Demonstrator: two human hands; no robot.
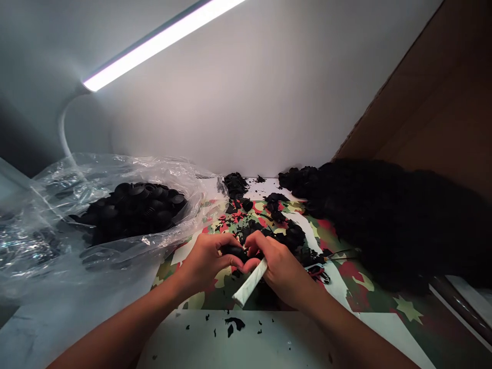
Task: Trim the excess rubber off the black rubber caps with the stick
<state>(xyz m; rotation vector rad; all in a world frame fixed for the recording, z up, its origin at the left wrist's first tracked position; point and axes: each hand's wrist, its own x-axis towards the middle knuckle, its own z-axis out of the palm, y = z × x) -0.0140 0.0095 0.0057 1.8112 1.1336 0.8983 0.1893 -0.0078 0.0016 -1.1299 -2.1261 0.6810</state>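
Note:
At the lower middle, my left hand [207,259] is closed on a black rubbery part [233,251] between thumb and fingers. My right hand [274,261] touches the far side of that part and is wrapped round a tool with a pale, tape-wrapped handle [250,283], which points down and to the left. The tool's working end is hidden by my fingers. Black scraps [294,234] lie just beyond my hands on a camouflage-patterned sheet [203,301].
A clear plastic bag [161,166] at the left holds black round parts [132,207]. A large black heap [388,215] fills the right beside a cardboard panel [434,102]. Scissors [319,271] lie right of my hands. A lit lamp [165,43] hangs above.

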